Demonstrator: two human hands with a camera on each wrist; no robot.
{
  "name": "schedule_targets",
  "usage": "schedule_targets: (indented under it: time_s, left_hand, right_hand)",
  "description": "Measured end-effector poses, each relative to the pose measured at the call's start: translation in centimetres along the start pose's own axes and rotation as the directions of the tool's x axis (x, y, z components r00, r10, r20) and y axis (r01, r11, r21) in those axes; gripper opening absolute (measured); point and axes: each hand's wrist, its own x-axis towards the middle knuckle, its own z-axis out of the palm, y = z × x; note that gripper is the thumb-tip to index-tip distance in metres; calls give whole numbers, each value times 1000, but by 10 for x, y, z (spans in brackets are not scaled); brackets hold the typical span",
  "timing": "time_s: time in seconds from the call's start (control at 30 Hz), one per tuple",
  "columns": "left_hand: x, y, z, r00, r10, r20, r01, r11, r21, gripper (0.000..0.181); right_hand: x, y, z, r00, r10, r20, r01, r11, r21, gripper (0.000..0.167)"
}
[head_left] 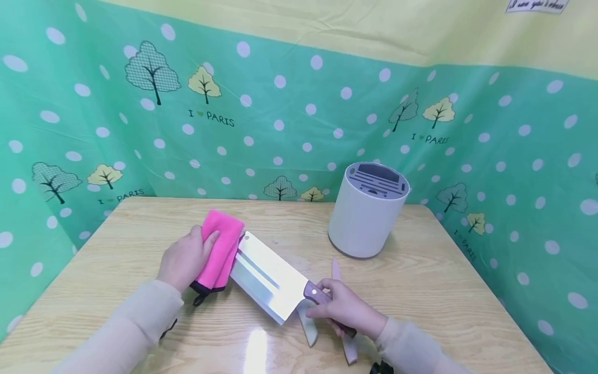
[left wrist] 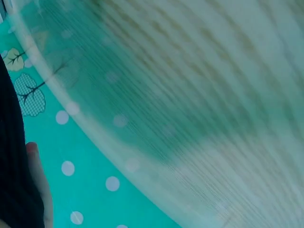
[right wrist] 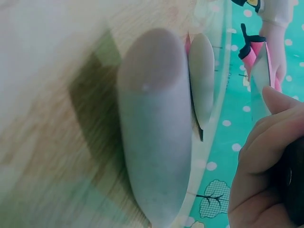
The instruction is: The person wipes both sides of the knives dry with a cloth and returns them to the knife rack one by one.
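A cleaver (head_left: 275,275) with a broad shiny blade and a brown riveted handle is held above the table, tilted. My right hand (head_left: 345,306) grips its handle. At the blade's far left end my left hand (head_left: 184,257) holds a folded pink cloth (head_left: 221,249) with black edging against the metal. In the right wrist view the blade (right wrist: 260,78) appears nearly edge-on beyond my fingers. Beneath the right hand lie a white handle (head_left: 308,330) and a knife with a pinkish blade (head_left: 336,268), partly hidden. The left wrist view shows only a fingertip (left wrist: 32,151) beside a dark shape.
A white round knife block (head_left: 366,218) with a slotted grey top stands at the back right of the wooden table (head_left: 154,228). Green polka-dot curtain (head_left: 261,104) surrounds the table's back and sides. A black object (head_left: 381,368) shows at the bottom edge near the right sleeve.
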Motion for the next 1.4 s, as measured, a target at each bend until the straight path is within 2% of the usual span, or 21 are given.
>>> schedule_targets:
  time_s: [0.13,0.33,0.73,0.9,1.1,1.23,1.4]
  left_hand:
    - [-1,-2,-3,999,-49,0,49,997,-62,64]
    - [-4,-3,-8,993,-109,33,113,978,-173,73]
    - [-14,10,-14,993,-115,-40,94,932,-350,70]
    - [-18,18,-16,985,-149,-84,98,896,-434,67]
    - [-21,27,-16,972,-218,-92,140,842,-522,67]
    - [-20,29,-15,964,-255,-74,178,827,-533,76]
    - [-16,29,-12,958,-285,11,246,805,-540,84]
  right_hand:
    - [0,2,-3,1000,-5,1,5,1000,17,43]
    - [-2,4,-6,1000,-7,-3,7,1000,30,45]
    - [2,5,-8,999,-21,-35,24,997,73,56]
    - [5,3,-7,998,-22,-57,27,995,98,52]
    - [6,0,-8,997,-1,-77,11,991,132,55]
    - [7,-3,-9,996,6,-88,7,990,144,54]
    - [7,-6,-9,996,0,-92,14,989,149,51]
